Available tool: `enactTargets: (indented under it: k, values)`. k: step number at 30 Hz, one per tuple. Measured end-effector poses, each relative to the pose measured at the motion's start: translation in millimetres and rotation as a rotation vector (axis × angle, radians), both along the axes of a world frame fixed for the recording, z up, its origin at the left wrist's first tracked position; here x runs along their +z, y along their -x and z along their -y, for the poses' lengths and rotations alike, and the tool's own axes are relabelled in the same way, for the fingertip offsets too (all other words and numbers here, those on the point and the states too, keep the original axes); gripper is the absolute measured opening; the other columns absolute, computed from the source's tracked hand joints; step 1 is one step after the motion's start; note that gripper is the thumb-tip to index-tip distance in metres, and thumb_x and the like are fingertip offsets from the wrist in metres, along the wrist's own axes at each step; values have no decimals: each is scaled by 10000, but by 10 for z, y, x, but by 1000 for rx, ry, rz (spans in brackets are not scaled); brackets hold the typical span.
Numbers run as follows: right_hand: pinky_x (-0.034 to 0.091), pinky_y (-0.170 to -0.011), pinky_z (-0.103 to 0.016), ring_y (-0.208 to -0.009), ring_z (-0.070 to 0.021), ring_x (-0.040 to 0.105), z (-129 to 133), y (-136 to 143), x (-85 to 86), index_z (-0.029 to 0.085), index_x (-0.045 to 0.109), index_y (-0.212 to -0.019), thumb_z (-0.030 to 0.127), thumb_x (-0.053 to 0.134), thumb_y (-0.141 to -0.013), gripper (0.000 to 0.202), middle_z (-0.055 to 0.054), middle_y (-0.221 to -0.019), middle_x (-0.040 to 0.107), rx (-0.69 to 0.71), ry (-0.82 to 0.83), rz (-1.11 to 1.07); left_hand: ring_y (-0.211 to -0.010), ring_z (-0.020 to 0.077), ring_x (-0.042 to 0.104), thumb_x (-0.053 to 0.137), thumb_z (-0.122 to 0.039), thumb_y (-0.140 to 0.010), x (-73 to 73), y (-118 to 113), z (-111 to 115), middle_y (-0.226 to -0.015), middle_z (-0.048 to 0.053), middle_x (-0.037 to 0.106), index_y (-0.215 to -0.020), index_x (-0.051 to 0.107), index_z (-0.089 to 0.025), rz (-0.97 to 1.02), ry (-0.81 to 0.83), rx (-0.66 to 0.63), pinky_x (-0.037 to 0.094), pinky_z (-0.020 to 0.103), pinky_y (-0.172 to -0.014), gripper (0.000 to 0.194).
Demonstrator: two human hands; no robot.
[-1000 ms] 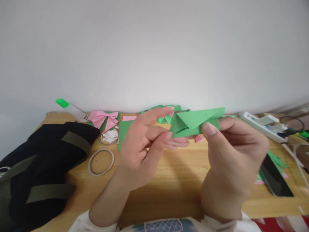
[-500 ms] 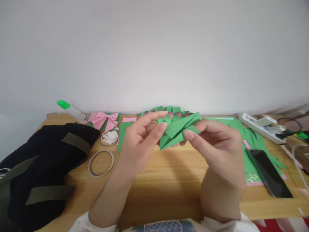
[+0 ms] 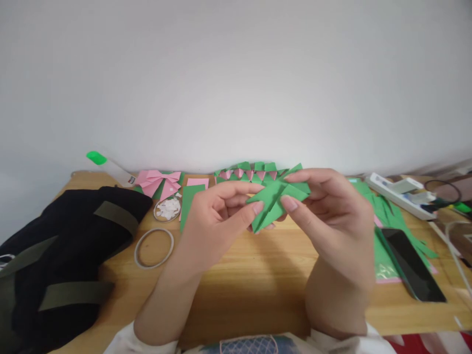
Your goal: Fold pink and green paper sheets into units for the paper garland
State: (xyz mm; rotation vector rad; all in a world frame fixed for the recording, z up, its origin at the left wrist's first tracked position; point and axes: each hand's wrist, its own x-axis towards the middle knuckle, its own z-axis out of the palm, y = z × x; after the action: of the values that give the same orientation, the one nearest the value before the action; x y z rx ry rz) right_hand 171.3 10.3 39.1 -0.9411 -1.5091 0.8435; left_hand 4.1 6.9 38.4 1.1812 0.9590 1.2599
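Observation:
A folded piece of green paper (image 3: 275,199), with pointed corners and layered flaps, is held up over the middle of the table. My left hand (image 3: 221,221) pinches its left edge between thumb and fingers. On the other side, my right hand (image 3: 328,216) grips it, the thumb pressing a front flap and the index finger at the upper edge. Behind it, against the wall, stands a row of folded green and pink paper pieces (image 3: 254,173), partly hidden by my hands.
To the left lie a black bag (image 3: 73,246), a tape roll (image 3: 137,255), white scraps (image 3: 167,209), a pink paper bow (image 3: 158,181), green sheets (image 3: 189,196) and a green-capped bottle (image 3: 114,169). A phone (image 3: 411,263), green paper strips (image 3: 400,221) and a power strip (image 3: 387,194) are on the right.
The green paper has turned in my hands, so its flaps now cross differently. My left index finger has come down onto it, and my right index finger has lifted to its upper edge.

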Motion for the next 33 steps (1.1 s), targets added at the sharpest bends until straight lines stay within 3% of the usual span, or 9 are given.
enactTargets:
  k: [10,17,20,23,27,30,33]
  values:
    - [556,-553,-226,-641,-103,679,-23,-23,-12,245,618,-1062,105,683,-838,272,15,-874,689,68,-2,46,-650,172,743,769,-161,-724,4,1,-3,-776,8,787,-852,737,-203,-54,8,-4,598,225,-552,138]
    - [512,-506,-213,-597,-65,628,-36,-21,-19,234,586,-1101,119,661,-853,283,-26,-1075,688,108,-9,126,-709,183,751,769,-159,-724,23,35,-4,-826,27,794,-859,768,-192,-104,51,-78,603,220,-588,139]
    - [492,-489,-228,-572,-88,614,-38,-10,-25,246,565,-1133,154,679,-848,320,2,-894,693,125,35,119,-688,177,742,756,-140,-733,17,34,-8,-806,20,790,-861,775,-202,-117,48,-136,599,225,-579,144]
    - [503,-515,-239,-562,-110,610,-40,-4,-15,258,521,-1182,207,687,-855,370,59,-670,626,93,69,17,-648,164,726,777,-158,-723,-1,31,-29,-757,17,781,-827,769,-200,-86,37,-67,590,217,-542,113]
    - [458,-478,-217,-530,-93,575,-37,-7,28,208,617,-899,312,603,-918,107,33,-621,624,141,135,93,-537,112,665,828,-218,-686,-23,41,-65,-711,7,772,-837,768,-193,26,11,116,517,169,-442,165]
    - [432,-469,-225,-526,-96,544,-30,12,51,176,630,-702,296,581,-917,251,5,-587,621,273,147,241,-565,104,680,824,-209,-705,-33,42,-69,-714,-12,774,-848,770,-218,90,-9,116,519,163,-473,153]
    - [412,-470,-228,-532,-102,516,-21,58,54,173,633,-657,272,591,-902,267,12,-544,591,272,122,261,-654,126,722,805,-226,-740,-40,24,-51,-757,-15,785,-851,763,-234,105,-13,98,570,193,-576,119]
